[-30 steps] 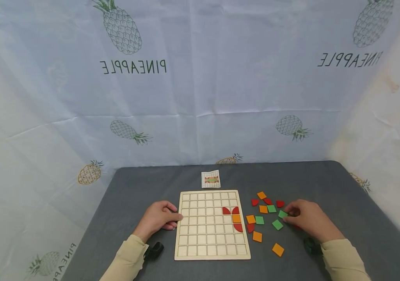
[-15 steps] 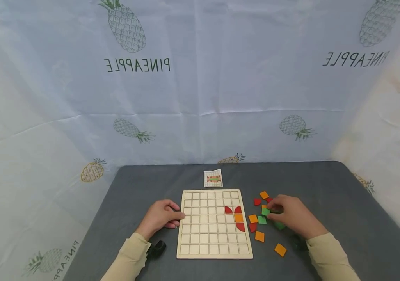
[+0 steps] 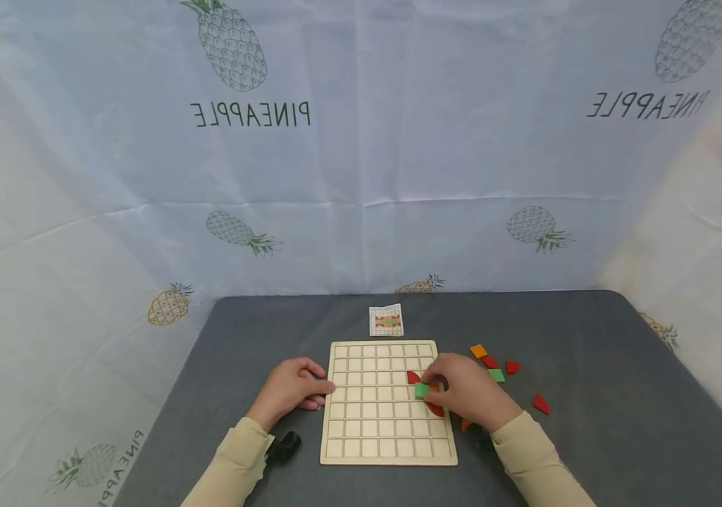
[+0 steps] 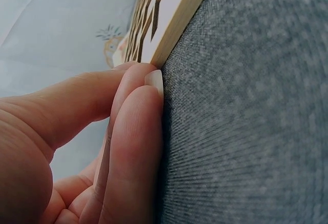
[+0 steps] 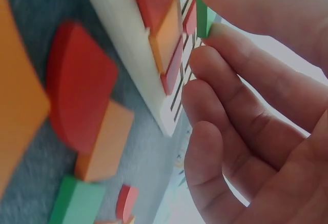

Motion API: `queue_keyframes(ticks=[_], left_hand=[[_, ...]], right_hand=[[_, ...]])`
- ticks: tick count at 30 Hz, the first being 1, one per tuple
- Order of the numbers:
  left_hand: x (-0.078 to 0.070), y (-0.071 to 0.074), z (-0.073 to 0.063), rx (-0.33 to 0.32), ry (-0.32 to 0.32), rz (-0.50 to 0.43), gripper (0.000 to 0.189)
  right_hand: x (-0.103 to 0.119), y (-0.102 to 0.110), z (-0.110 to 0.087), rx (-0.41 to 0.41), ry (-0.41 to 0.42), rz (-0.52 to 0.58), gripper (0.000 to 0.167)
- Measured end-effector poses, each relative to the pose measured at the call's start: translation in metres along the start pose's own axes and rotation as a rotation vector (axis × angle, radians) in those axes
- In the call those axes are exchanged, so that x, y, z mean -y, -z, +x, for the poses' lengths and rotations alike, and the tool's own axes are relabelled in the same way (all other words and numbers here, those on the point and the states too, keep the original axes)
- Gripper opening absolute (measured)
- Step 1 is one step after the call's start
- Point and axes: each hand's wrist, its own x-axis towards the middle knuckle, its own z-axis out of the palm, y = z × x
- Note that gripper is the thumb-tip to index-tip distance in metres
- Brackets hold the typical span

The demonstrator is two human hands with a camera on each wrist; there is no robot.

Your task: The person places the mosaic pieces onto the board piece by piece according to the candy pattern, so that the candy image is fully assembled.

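My right hand [image 3: 471, 394] pinches a green square tile [image 3: 421, 390] between thumb and forefinger, over the right part of a wooden grid board [image 3: 370, 429]. In the right wrist view the green tile [image 5: 204, 16] stands tilted at the fingertips, and the other fingers are loosely bent. Beside it on the board lie a red quarter-round tile [image 3: 413, 377], an orange square tile [image 3: 434, 387] and another red quarter-round tile [image 3: 436, 410], partly hidden by the hand. My left hand [image 3: 291, 389] holds the board's left edge, its fingertips right at the rim [image 4: 177, 24] in the left wrist view.
Loose tiles lie right of the board: an orange square [image 3: 478, 350], a green square [image 3: 496, 375] and several red ones, one [image 3: 541, 404] farther out. My right arm covers others. A printed pattern card [image 3: 386, 320] lies behind the board on the grey table [image 3: 589, 352].
My right hand has carried the green tile leftward from the loose tiles to over the board. My left hand has stayed at the board's edge. The head view has shifted slightly.
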Motion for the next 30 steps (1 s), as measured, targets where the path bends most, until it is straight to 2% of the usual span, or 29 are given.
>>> queue_keyframes(ticks=[5, 16, 22, 30], left_hand=[[0.000, -0.001, 0.000, -0.001, -0.012, 0.005, 0.039], [-0.001, -0.002, 0.002, -0.014, 0.004, 0.011, 0.037], [0.000, -0.001, 0.002, -0.008, -0.012, 0.013, 0.037], [0.000, -0.001, 0.002, -0.015, -0.002, 0.018, 0.037]], right_hand=[[0.005, -0.003, 0.001, -0.002, 0.031, -0.047, 0.018], [0.008, -0.008, 0.002, 0.006, -0.002, -0.056, 0.021], [0.008, -0.010, 0.004, -0.008, 0.011, -0.063, 0.017], [0.008, -0.014, 0.006, -0.011, -0.003, -0.071, 0.014]])
